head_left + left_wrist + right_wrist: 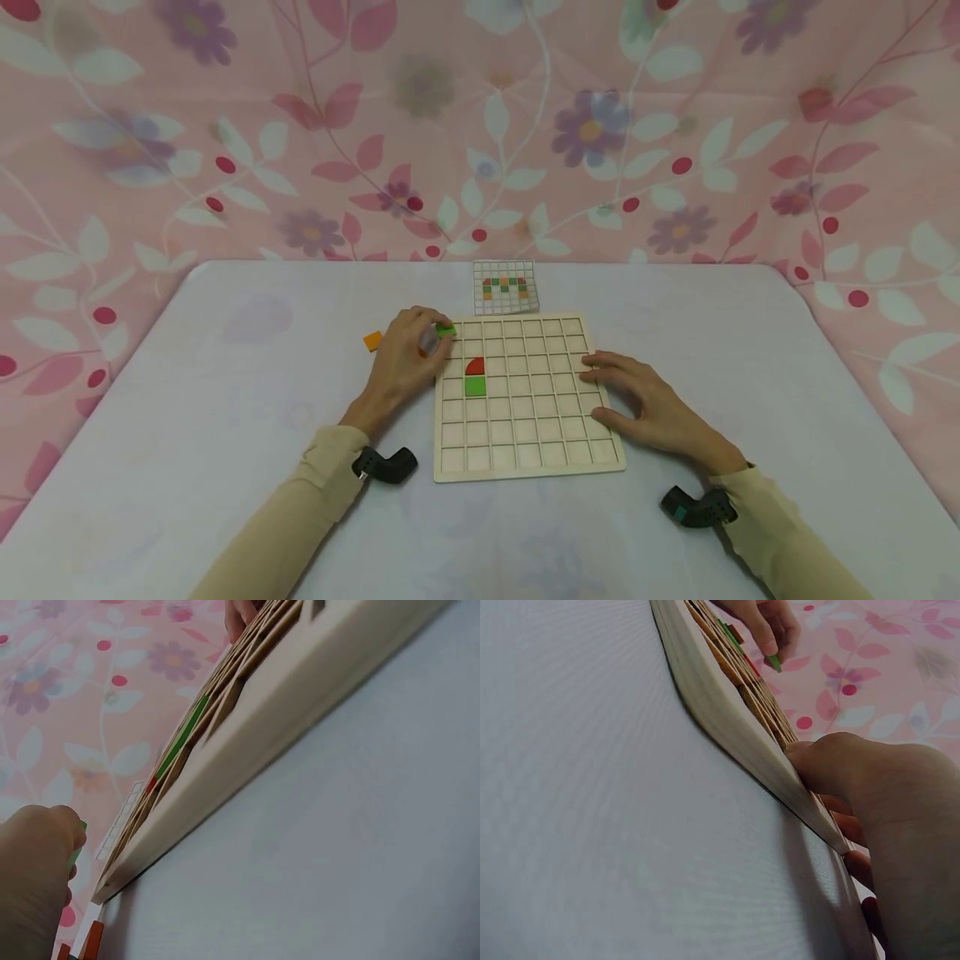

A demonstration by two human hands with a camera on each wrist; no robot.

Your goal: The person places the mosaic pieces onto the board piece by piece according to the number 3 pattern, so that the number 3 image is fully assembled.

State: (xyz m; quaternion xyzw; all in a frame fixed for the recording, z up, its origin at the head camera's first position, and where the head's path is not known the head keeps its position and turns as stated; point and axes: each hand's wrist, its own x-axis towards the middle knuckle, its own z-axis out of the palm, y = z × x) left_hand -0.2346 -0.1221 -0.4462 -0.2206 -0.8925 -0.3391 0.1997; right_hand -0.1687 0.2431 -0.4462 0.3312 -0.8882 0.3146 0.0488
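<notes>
A green tile (446, 330) is pinched between the thumb and fingers of my left hand (408, 354), held over the upper left corner of the wooden grid board (536, 407). In the right wrist view the same green tile (775, 662) sticks out from the fingertips. Within the grid lie a red quarter-round tile (476, 367) and, just below it, a green square tile (476, 386). My right hand (652, 404) rests along the board's right edge, thumb and fingers spread and relaxed.
Behind the board lies a pattern card (506, 287) printed with a small coloured grid. An orange tile (372, 341) is on the white tablecloth (247, 400), left of my left hand, which partly hides other pieces there. A floral curtain (480, 125) hangs behind the table.
</notes>
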